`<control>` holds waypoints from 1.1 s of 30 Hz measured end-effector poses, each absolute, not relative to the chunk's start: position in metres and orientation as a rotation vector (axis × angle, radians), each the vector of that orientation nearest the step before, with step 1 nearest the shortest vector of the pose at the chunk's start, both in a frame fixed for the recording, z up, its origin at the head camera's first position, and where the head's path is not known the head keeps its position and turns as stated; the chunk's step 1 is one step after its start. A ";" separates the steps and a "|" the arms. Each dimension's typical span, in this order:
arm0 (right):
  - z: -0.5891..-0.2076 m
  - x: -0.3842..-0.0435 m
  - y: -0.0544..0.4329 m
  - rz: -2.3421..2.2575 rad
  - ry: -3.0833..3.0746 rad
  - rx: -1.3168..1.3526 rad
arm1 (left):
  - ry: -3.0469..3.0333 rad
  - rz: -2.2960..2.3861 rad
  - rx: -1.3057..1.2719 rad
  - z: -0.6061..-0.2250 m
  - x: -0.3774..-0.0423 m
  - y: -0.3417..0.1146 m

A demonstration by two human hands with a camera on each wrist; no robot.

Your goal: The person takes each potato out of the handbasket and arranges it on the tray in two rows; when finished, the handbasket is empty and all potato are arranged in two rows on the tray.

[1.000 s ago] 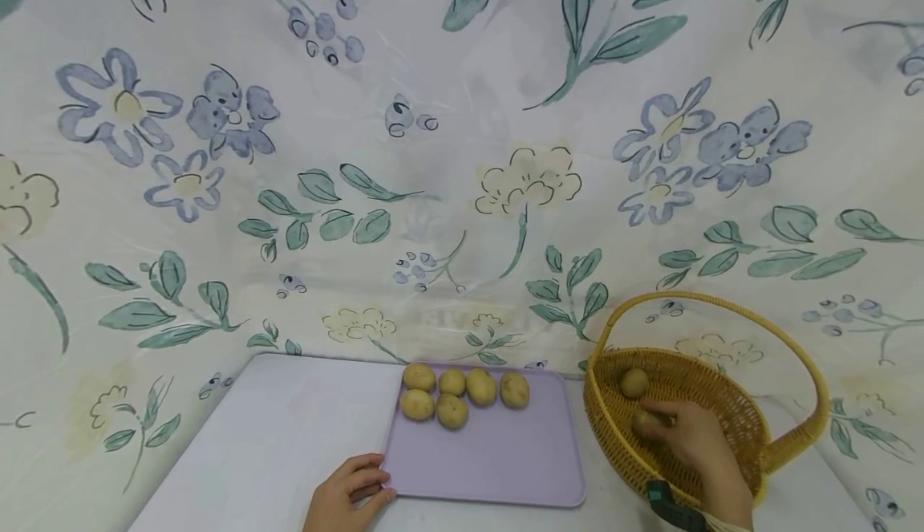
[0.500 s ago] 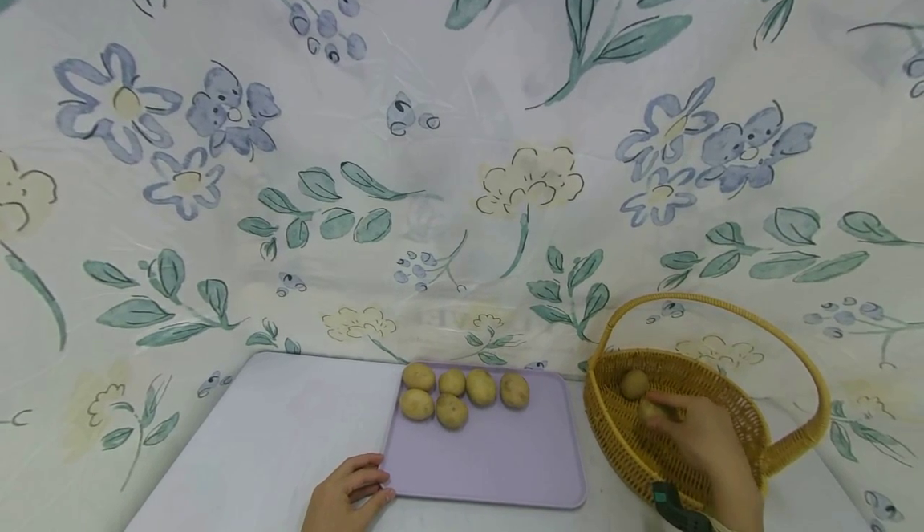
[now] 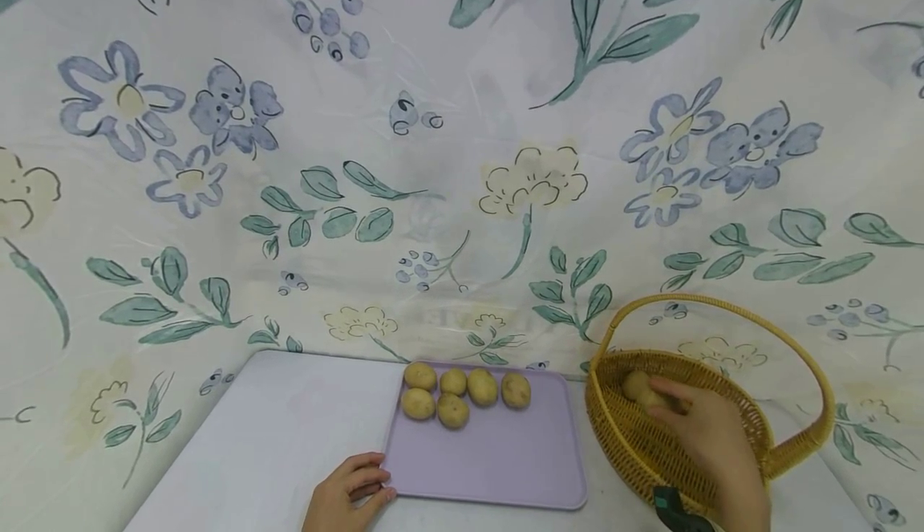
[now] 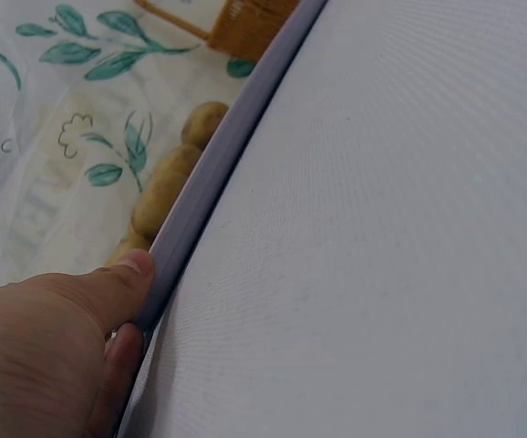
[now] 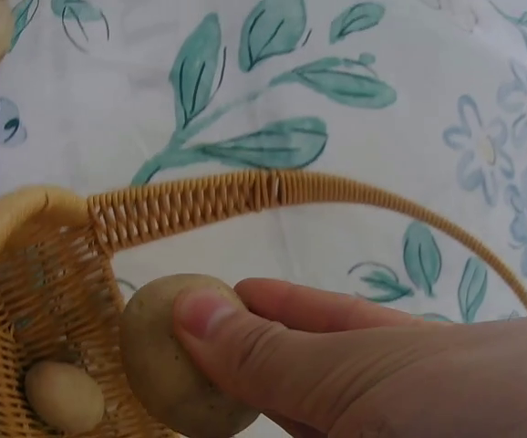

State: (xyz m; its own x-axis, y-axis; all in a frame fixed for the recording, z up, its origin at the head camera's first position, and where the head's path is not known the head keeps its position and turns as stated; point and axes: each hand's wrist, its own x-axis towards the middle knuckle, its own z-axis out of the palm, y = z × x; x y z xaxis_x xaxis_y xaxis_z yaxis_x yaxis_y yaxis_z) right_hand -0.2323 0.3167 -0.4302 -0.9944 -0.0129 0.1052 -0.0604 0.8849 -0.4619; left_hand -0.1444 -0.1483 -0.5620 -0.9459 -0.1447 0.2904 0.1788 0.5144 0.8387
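My right hand (image 3: 711,432) reaches into the wicker basket (image 3: 613,436) and pinches a potato (image 5: 159,351) between thumb and fingers. Another potato (image 5: 65,397) lies at the basket's bottom, close to the held one in the head view. My left hand (image 3: 348,492) holds the near left corner of the lilac tray (image 3: 491,464). In the left wrist view the thumb and a finger of that hand (image 4: 54,338) meet the tray's rim. Several potatoes (image 3: 452,410) sit grouped in the tray's far left part.
The basket's tall arched handle (image 3: 722,301) rises above the right arm. A white table (image 3: 274,428) extends left of the tray. A flower-print cloth (image 3: 447,155) hangs behind everything.
Inside the basket, my right hand has lifted the pinched potato slightly away from me, so it now overlaps the other one in view. My left hand and the tray stay put.
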 end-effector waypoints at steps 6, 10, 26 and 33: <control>-0.422 -0.230 0.301 0.808 -2.962 0.054 | -2.424 -1.395 -0.061 -0.563 -0.146 -0.148; -0.420 -0.231 0.291 0.828 -2.962 0.064 | -2.429 -1.396 -0.055 -0.563 -0.146 -0.148; -0.416 -0.230 0.246 0.990 -2.918 0.131 | -2.451 -1.375 -0.019 -0.564 -0.145 -0.150; -0.424 -0.236 0.224 1.108 -2.801 0.273 | -2.450 -1.387 -0.023 -0.563 -0.145 -0.150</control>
State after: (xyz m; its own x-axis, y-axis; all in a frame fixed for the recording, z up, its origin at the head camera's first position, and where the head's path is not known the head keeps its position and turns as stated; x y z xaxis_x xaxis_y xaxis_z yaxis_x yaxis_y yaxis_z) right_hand -0.2360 0.2244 -0.4240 -0.9769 -0.1239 0.1740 -0.2094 0.7164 -0.6655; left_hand -0.1451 -0.1496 -0.5633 -0.9471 -0.1440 0.2868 0.1719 0.5271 0.8322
